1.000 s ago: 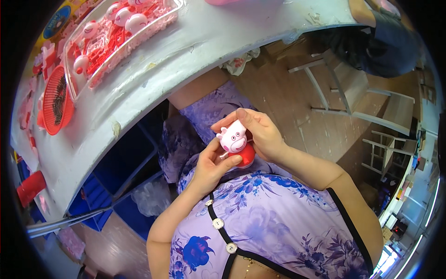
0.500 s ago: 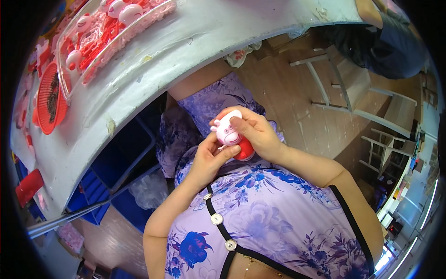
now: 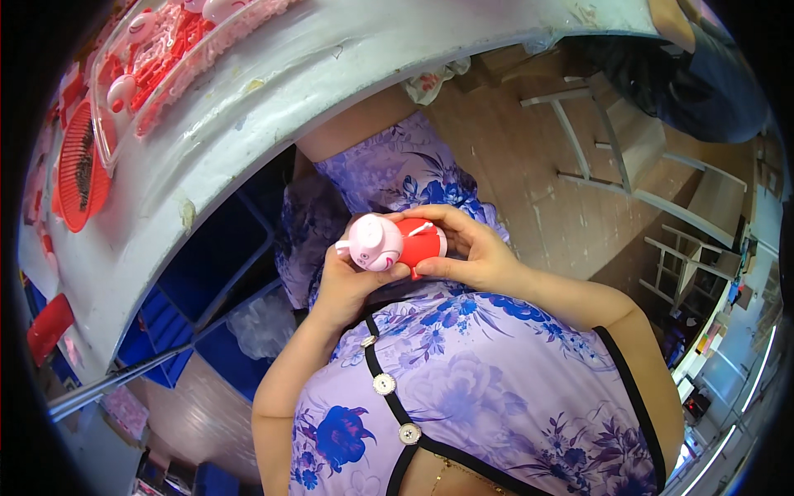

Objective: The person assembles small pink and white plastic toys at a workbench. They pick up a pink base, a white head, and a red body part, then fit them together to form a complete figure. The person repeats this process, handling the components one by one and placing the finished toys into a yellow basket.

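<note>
A small toy pig figure (image 3: 376, 242) with a pink head and a red body lies sideways between my hands, above my lap. Its head points left and its body right. My left hand (image 3: 343, 277) is closed round the head, the thumb along its near side. My right hand (image 3: 473, 248) grips the red body, fingers over the far side and thumb at the near side. The fingertips under the toy are hidden.
At the upper left, a white table (image 3: 248, 91) carries a clear tray (image 3: 112, 124) of pink and red toy parts and a red oval basket (image 3: 83, 178) with dark small pieces. Blue crates (image 3: 219, 355) stand below. Wooden chairs (image 3: 633, 145) and a person in dark clothing (image 3: 711, 91) are at the right.
The toy has been turned from roughly upright to lying sideways, its head now to the left. My right hand has shifted from the head to the body.
</note>
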A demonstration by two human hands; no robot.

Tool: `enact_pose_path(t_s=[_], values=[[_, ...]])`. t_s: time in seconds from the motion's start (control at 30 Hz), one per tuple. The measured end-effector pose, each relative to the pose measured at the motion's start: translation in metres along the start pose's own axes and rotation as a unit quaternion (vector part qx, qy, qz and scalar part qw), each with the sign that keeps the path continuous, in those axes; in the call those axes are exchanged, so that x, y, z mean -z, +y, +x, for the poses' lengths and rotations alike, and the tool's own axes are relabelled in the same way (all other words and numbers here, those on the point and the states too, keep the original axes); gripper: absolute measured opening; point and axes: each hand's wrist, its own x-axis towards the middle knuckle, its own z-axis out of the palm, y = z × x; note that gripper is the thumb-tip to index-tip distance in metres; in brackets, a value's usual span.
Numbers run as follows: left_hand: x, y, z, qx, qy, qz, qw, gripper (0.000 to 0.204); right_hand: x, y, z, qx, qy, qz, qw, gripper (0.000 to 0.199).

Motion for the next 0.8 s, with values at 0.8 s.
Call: enact_pose_path(t_s=[0.8], values=[[-0.002,0.017,-0.008,-0.202,-0.102,0.541,0.810,0.036,0.016,0.024,-0.009,0.188,-0.052,-0.455,0.869,0.053]])
